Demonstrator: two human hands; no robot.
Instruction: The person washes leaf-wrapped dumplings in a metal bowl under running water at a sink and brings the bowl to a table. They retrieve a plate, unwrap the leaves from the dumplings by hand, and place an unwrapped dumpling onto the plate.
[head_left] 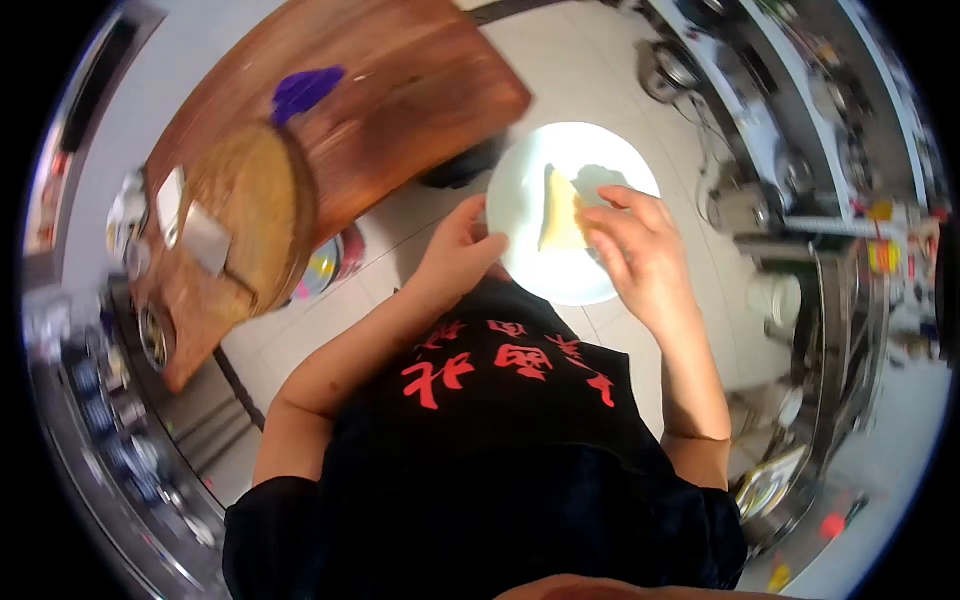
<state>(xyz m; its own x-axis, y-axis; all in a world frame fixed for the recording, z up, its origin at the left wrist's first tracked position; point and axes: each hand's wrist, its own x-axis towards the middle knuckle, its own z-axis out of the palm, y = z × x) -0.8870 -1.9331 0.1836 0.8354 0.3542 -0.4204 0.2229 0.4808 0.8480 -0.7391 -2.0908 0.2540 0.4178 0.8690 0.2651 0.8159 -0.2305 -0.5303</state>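
Note:
A round white plate (530,270) is held up in front of my body, above the floor. My left hand (462,245) grips its left rim, the thumb over the edge and the other fingers mostly hidden. On the plate lies a pale yellow, wedge-shaped piece of food (562,215); its exact kind I cannot make out. My right hand (638,240) is over the plate's right side, with fingers curved and apart. Its fingertips are at the wedge's right edge, and whether they touch it I cannot tell. A shadow falls on the plate beyond that hand.
To the left stands a wooden table (400,110) with a round chopping board (250,220), a cleaver (207,240) and a purple cloth (305,92). Shelves (790,130) with pots line the right side. A white bucket (775,297) sits at the right.

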